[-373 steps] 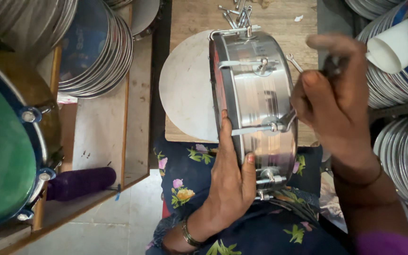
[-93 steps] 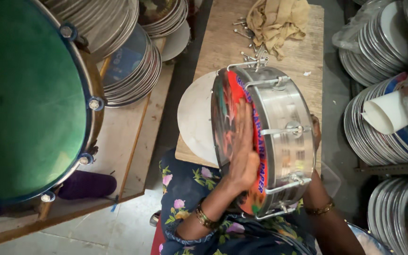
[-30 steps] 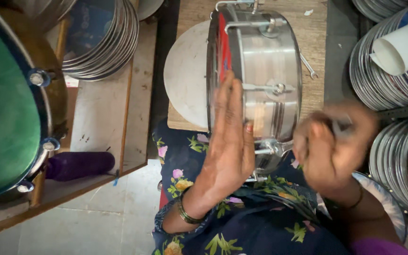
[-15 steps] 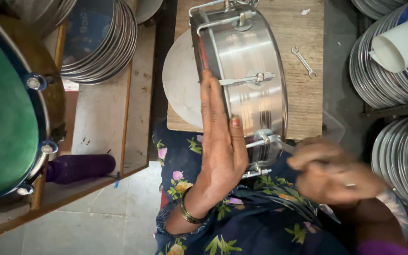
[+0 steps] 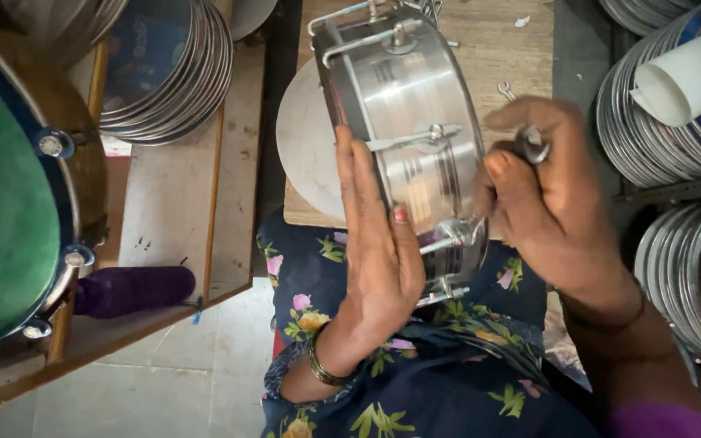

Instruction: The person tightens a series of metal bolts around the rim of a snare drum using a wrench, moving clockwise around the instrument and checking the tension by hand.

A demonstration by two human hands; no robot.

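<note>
My left hand (image 5: 379, 251) is lying flat and open against the near face of the metal drum (image 5: 403, 138), fingers stretched upward along its rim and thumb tip hooking over onto the shell, so it is pressing rather than gripping. I judge I am bracing the drum this way to keep it standing on edge and to stop it rolling while the other hand works. My right hand (image 5: 549, 203) is closing its fingers around a small metal spanner (image 5: 531, 144), whose head is poking out between my thumb and forefinger, just beside the shell and above one of the tension rods (image 5: 448, 242).

The drum is resting tilted on its side, partly on the front edge of the wooden desk (image 5: 496, 57) and partly over my lap, where the flowered blue cloth (image 5: 415, 381) is showing under it. That is putting its lugs and rods within easy reach of the spanner. A pale round disc (image 5: 306, 154) is leaning behind the drum on the desk, touching it.

To my left, a big drum with a green head (image 5: 6, 203) is hanging over a wooden shelf (image 5: 164, 219), with a purple roll (image 5: 131, 290) lying beneath it and a stack of metal hoops (image 5: 168, 73) further back. More stacked hoops (image 5: 675, 154) are sitting well apart on my right, with a white paper roll (image 5: 679, 81) on top of them.
</note>
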